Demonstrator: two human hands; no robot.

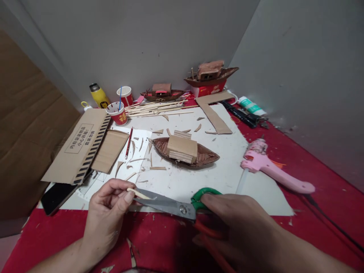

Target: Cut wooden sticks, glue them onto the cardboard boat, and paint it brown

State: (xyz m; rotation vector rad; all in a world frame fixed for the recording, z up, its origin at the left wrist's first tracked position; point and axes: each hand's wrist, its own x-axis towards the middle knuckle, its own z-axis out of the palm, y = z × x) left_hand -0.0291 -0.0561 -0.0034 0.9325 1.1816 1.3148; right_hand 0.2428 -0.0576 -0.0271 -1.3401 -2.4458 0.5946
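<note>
My left hand pinches a thin pale wooden stick between thumb and fingers near the table's front edge. My right hand grips a pair of scissors by their green and red handles; the grey blades point left and meet the stick at my left fingertips. Beyond the hands, a brown cardboard boat model with a box-shaped cabin lies on the white sheet.
A pink glue gun lies right of the boat. Cardboard pieces, a phone, a red pencil, paper cups, sticks, a yellow bottle and two finished boat models stand farther back. Scraps litter the sheet.
</note>
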